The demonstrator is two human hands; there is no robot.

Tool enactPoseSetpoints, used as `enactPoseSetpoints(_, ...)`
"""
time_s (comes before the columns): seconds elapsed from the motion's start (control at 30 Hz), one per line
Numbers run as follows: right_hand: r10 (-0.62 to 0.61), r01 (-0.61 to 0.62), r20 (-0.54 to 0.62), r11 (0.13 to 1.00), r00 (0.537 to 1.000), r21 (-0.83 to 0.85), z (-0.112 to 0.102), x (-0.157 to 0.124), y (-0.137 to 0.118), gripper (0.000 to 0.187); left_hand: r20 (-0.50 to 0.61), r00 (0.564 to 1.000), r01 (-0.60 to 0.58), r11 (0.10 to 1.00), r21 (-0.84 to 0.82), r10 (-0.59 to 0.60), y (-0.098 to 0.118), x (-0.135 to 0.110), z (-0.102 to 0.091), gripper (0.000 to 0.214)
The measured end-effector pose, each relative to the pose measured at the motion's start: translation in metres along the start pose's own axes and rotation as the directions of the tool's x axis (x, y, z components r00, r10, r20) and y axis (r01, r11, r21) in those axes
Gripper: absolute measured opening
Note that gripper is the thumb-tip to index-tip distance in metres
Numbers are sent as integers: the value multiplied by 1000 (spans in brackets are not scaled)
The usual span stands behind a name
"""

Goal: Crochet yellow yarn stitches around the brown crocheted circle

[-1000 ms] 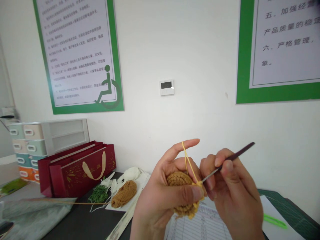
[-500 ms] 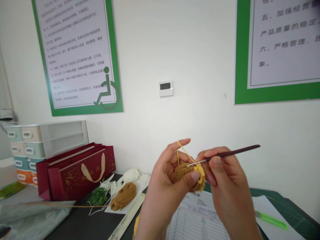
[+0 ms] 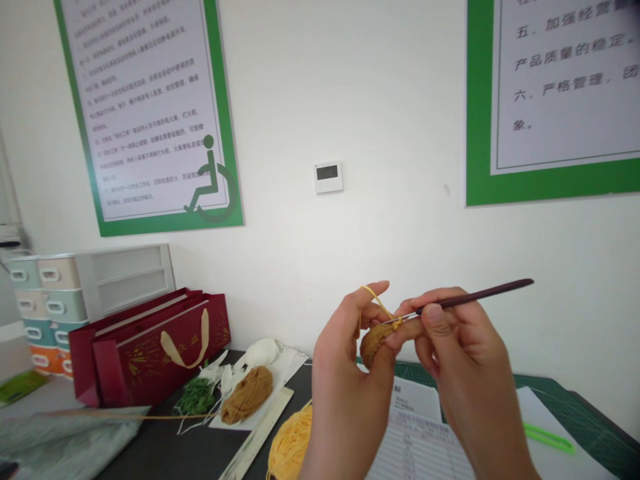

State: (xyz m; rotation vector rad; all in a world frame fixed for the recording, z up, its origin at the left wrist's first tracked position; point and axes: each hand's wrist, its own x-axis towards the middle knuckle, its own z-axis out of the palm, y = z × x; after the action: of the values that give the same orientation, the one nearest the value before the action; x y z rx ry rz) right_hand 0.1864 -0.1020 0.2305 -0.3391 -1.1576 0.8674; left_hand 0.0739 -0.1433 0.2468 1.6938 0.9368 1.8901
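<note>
My left hand [image 3: 353, 363] pinches a small brown crochet piece [image 3: 375, 343] with yellow stitches along its edge. A strand of yellow yarn [image 3: 376, 299] runs over my raised left index finger down to the piece. In my right hand [image 3: 465, 360] is a crochet hook [image 3: 480, 294] with a dark handle, held like a pen. Its thin metal tip lies at the yellow stitches, and my right fingertips touch the work there. My left fingers hide part of the piece. A ball of yellow yarn [image 3: 291, 443] sits on the table behind my left wrist.
Brown yarn [image 3: 247, 395], green yarn [image 3: 196, 396] and white yarn [image 3: 263, 352] lie left of my hands near a ruler [image 3: 257, 437]. A red gift bag [image 3: 160, 353] and drawer boxes [image 3: 50, 303] stand further left. Printed sheets [image 3: 420, 447], a green mat [image 3: 575, 407] and a green cutter [image 3: 550, 438] lie below and right.
Both hands have shifted slightly right. The crochet piece has turned more edge-on, and the hook has moved right with its handle end higher. More of the yellow yarn ball shows.
</note>
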Motion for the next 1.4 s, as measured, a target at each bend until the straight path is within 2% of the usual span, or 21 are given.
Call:
enactPoseSetpoints(0.1, -61, 62, 17, 997, 998, -44, -5, 3, -1, 18, 65, 992, 115, 972, -203, -104, 5, 3, -6, 50)
enactPoseSetpoints(0.17, -101, 103, 36, 992, 994, -75, -7, 3, -3, 16, 80, 986, 161, 947, -279, -144, 8, 5, -10, 56)
enactPoseSetpoints(0.3, -174, 180, 62, 978, 983, -103, -8, 3, -6, 14, 83, 981, 194, 923, -333, -176, 10, 6, -15, 62)
enactPoseSetpoints(0.5, -190, 194, 83, 980, 978, -40, -8, 4, -7, 12, 113, 973, 230, 882, -411, -201, 11, 6, -15, 62)
enactPoseSetpoints(0.7, -185, 186, 109, 983, 977, 4, -6, 4, -8, 11, 89, 973, 229, 890, -395, -211, 12, 8, -14, 64)
enactPoseSetpoints(1.2, -323, 333, 115, 940, 939, -81, -4, -1, -10, 8, 23, 973, 223, 907, -358, -230, 15, 5, -11, 61)
enactPoseSetpoints(1.4, -359, 378, 161, 919, 919, -108, -6, -1, -12, 9, 13, 973, 221, 909, -354, -231, 17, 4, -11, 60)
